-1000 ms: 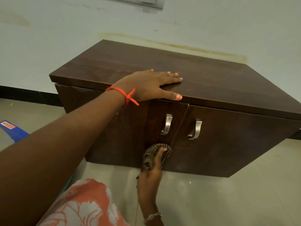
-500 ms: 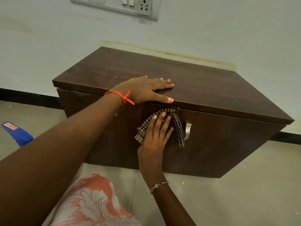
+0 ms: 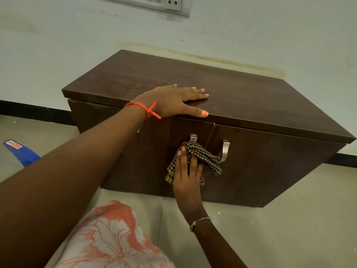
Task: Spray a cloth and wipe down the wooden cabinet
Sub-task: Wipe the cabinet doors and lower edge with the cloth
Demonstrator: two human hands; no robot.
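A low dark wooden cabinet (image 3: 241, 97) stands on the floor against the wall, with two doors and two metal handles (image 3: 225, 150). My left hand (image 3: 173, 100) lies flat on its top near the front edge, fingers spread, a red thread at the wrist. My right hand (image 3: 188, 171) presses a crumpled brown checked cloth (image 3: 204, 155) against the front of the left door, at the seam between the doors. The cloth covers the lower part of the left handle and touches the right one.
A blue object with a red label (image 3: 19, 151) lies on the grey tiled floor to the left. A switch and socket plate (image 3: 170, 4) is on the wall above. My knee in floral fabric (image 3: 112, 238) is at the bottom.
My right hand swept the cloth from the bottom of the door up to just under the top, then came partway down to handle height. My left hand stayed on the cabinet top.
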